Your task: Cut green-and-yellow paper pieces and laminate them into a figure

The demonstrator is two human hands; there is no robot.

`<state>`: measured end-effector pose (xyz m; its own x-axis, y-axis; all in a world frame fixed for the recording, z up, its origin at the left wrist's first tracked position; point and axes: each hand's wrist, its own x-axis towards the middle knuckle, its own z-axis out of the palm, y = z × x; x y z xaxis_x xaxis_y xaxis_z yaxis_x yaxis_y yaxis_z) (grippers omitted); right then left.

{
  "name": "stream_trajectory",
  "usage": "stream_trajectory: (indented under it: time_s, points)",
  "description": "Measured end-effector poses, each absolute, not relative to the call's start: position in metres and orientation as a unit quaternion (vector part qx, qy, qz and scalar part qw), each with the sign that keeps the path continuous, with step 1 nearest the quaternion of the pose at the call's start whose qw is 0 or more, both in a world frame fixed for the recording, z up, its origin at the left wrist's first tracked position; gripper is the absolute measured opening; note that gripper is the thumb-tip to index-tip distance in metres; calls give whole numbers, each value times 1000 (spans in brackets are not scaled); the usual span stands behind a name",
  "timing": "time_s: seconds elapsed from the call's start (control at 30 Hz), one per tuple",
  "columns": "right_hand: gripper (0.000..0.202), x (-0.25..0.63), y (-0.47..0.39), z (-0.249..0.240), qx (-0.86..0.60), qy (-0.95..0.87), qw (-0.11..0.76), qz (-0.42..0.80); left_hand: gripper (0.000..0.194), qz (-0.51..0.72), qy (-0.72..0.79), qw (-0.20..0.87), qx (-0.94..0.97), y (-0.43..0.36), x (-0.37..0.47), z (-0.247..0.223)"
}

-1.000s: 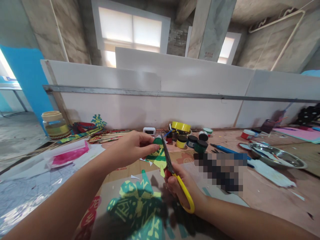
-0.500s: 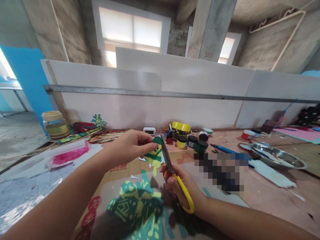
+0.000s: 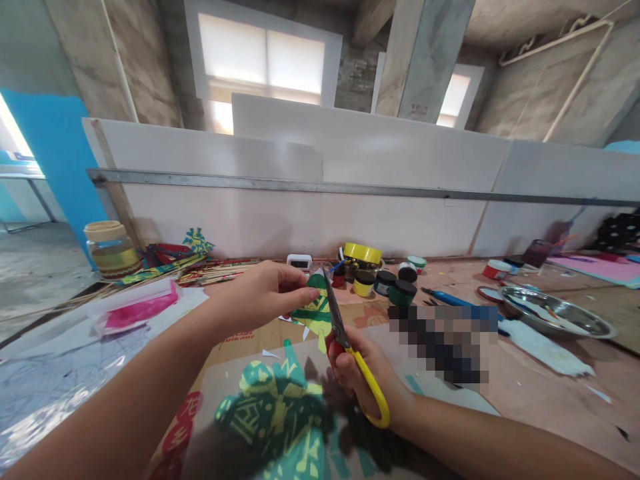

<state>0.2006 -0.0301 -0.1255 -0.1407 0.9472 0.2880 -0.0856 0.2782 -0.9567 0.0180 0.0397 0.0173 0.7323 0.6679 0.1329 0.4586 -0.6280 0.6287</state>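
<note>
My left hand (image 3: 280,288) pinches a small green and yellow patterned paper cutout (image 3: 318,308) between thumb and fingers, above the work surface. In my right hand (image 3: 360,363) is a pair of scissors (image 3: 373,393) with a yellow handle, red on its inner side. The dark blades point up and away, right along the cutout's right edge; whether they are fully closed I cannot tell. Below the hands lies a larger green and yellow painted figure (image 3: 275,400) on a pale sheet, partly in shadow.
Paint jars (image 3: 363,283) and a yellow tape roll (image 3: 362,253) stand at the back. A metal bowl (image 3: 555,313) and a white cloth (image 3: 545,348) lie right. Left are a lidded jar (image 3: 111,250), thin sticks (image 3: 215,271) and a pink-stained sheet (image 3: 140,312). A white board (image 3: 350,220) rises behind.
The cutout has shifted slightly right and turned a little in my left hand, against the blades. The scissors have barely moved.
</note>
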Motion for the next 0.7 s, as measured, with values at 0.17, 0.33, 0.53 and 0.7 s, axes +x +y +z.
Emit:
stream_trajectory:
  time_s: [0.17, 0.33, 0.53, 0.7]
  points:
    - [60, 200, -30, -126, -365, -586, 549, 471, 35, 187, 317, 301, 880, 39, 18, 19]
    - [59, 201, -32, -124, -372, -593, 537, 471, 34, 212, 315, 307, 873, 39, 18, 18]
    - [60, 201, -32, -123, -374, -602, 537, 457, 35, 236, 326, 288, 869, 41, 18, 17]
    - [60, 201, -29, -129, -351, -610, 545, 455, 33, 229, 312, 291, 875, 40, 18, 16]
